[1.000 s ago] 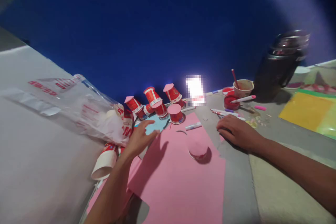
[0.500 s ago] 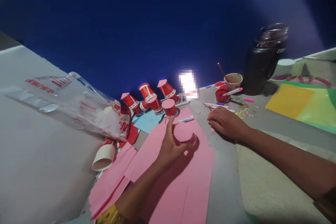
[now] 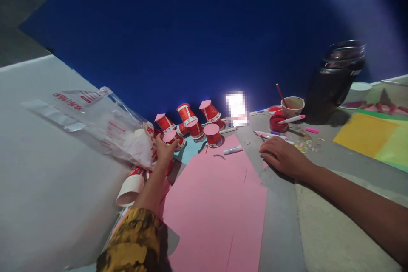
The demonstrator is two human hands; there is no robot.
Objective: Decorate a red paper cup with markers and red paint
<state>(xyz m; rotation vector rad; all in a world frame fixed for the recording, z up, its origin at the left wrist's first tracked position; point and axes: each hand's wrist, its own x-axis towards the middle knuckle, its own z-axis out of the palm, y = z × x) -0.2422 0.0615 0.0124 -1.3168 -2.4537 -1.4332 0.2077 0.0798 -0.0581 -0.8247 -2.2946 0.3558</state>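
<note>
Near surface: a grey work surface with a large pink paper sheet lying flat on it, slit in places.
Left side: a white board slopes up beside the pink sheet; a clear plastic bag with red print lies on it.
Left hand: the left hand reaches forward past the pink sheet's far left corner, sleeve patterned yellow and dark, fingers curled round a small red cup with a pink lid, held at the near edge of the cup cluster.
Beside the wrist: a white paper cup lies on its side.
Right hand: the right hand lies palm down on the grey surface, just off the sheet's right edge, fingers loosely bent, gripping nothing that shows.
Middle ground: more red cups, pink-capped and tipped at angles; a light blue paper under them; a marker on the pink sheet.
Farther right: loose pens, a red dish, a beige cup, yellow-green paper.
Far: a dark jar and a deep blue backdrop.
</note>
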